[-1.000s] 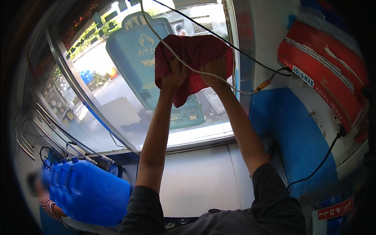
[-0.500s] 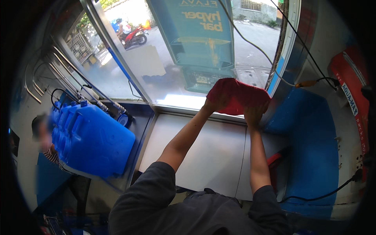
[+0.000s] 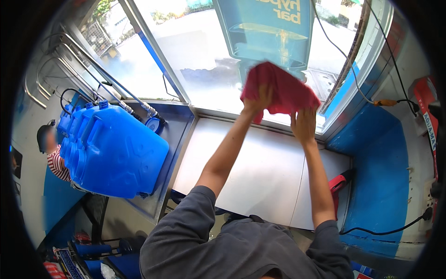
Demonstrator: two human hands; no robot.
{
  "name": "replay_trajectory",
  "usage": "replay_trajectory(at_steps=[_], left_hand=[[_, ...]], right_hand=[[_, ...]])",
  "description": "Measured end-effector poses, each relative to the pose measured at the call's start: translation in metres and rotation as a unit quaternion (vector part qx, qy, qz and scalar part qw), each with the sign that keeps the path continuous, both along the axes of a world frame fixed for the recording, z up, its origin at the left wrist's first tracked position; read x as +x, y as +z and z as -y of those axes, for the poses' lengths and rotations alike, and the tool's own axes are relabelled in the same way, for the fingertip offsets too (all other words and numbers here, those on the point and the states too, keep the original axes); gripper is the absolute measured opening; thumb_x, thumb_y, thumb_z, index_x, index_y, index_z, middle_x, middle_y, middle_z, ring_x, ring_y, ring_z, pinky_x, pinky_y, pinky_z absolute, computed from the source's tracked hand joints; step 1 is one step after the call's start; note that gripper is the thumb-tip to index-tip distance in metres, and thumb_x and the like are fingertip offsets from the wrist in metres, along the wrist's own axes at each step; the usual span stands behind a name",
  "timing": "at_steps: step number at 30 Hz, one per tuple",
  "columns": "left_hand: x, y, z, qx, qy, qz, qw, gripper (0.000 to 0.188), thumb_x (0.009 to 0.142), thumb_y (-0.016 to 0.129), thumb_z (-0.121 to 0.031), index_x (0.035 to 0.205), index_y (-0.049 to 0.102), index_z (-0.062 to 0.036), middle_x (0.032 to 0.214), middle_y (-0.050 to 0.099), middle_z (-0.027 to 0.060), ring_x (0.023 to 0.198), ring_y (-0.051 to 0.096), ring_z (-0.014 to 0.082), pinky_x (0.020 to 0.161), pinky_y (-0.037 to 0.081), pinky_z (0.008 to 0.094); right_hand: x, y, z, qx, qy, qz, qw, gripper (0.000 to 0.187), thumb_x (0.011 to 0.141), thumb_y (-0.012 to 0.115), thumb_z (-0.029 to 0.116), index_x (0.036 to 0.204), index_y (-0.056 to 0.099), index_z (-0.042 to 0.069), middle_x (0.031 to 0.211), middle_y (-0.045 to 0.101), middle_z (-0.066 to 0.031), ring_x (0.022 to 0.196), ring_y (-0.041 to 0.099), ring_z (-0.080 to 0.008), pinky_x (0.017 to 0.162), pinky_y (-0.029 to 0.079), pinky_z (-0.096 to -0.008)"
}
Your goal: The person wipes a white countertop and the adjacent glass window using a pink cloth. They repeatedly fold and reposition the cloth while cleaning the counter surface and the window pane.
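Note:
A dark red cloth (image 3: 283, 90) hangs spread between my hands, in front of the window and above the white counter (image 3: 253, 162). My left hand (image 3: 261, 98) is closed on its left part, with a loose corner dangling below. At the cloth's lower right edge is my right hand (image 3: 304, 126), fingers pointing up and their tips meeting the edge; it appears to pinch the cloth there, though the fingertips are partly hidden. Behind the cloth stands the window pane (image 3: 200, 79) with a teal poster (image 3: 267, 42) on it.
Blue water jugs (image 3: 123, 153) stand in a row on a metal ledge (image 3: 179, 135) at left, below bent metal pipes (image 3: 76, 69). A person in a striped shirt (image 3: 56, 163) is beyond them. A red-and-black tool (image 3: 338, 182) lies right of my forearm. A cable (image 3: 346, 60) hangs by the window.
The cloth has been lifted and its shape has changed, with a corner now hanging down. My right hand has shifted to its lower edge. The view has turned, and the motorcycle outside is gone.

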State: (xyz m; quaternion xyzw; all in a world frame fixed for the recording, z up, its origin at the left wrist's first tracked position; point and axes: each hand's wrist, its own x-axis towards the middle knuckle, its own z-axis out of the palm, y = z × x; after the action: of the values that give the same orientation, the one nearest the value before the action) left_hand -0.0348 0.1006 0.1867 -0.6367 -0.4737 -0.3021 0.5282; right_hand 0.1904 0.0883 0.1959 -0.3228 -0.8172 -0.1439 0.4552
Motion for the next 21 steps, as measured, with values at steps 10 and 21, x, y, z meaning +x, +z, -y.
replay_trajectory(at_steps=[10, 21], left_hand=[[-0.118, 0.208, -0.006, -0.094, -0.004, 0.391, 0.915, 0.048, 0.097, 0.047, -0.029, 0.126, 0.053, 0.0083, 0.115, 0.06, 0.031, 0.109, 0.057, 0.0447, 0.093, 0.045, 0.0505], [-0.134, -0.041, 0.001, -0.063, -0.128, 0.286, 0.947, 0.039, 0.097, 0.048, -0.038, 0.112, 0.065, -0.0055, 0.085, 0.068, 0.0199, 0.081, 0.064, 0.0408, 0.076, 0.047, 0.0507]], right_hand=[[-0.211, 0.192, -0.041, 0.254, -0.054, -0.08, 0.962, 0.035, 0.089, 0.055, 0.029, 0.101, 0.063, -0.003, 0.096, 0.062, -0.0231, 0.102, 0.057, -0.0406, 0.106, 0.034, -0.056], [-0.208, -0.029, -0.027, 0.076, 0.032, 0.171, 0.982, 0.01, 0.078, 0.065, 0.022, 0.077, 0.06, 0.013, 0.079, 0.06, -0.0048, 0.082, 0.057, -0.0252, 0.085, 0.044, -0.042]])
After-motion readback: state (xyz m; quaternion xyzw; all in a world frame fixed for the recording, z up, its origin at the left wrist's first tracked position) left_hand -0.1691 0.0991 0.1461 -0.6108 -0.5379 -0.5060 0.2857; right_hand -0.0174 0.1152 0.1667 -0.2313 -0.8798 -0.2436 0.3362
